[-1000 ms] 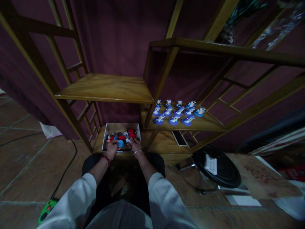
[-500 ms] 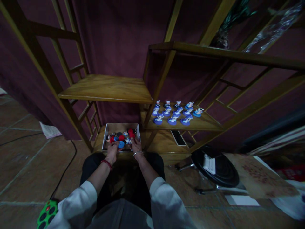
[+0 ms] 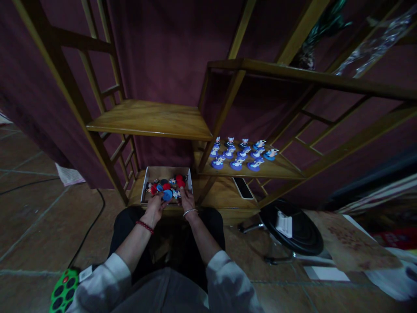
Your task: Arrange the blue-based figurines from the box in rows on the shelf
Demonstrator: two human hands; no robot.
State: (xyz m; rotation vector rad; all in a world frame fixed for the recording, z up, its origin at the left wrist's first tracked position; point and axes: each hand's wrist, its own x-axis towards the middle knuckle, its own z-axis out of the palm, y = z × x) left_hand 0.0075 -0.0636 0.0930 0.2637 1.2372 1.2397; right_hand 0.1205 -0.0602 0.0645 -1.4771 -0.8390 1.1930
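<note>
A shallow cardboard box stands on the low shelf in front of my knees. Inside lie several small figurines with red, blue and dark round bases. My left hand is closed on a figurine with a blue base, over the box's near left side. What lies under that base is mostly hidden. At the box's near right corner, my right hand reaches in with its fingers stretched out, beside a red base and a white-and-blue figurine.
Several purple-based figurines stand in rows on the raised wooden shelf to the right. Below it lies a phone. A bare shelf board juts out above the box. A black round stool stands right.
The blue base in my left hand has risen slightly and turned more toward me. My right hand stays at the box's right side. The whole view has shifted a little.
</note>
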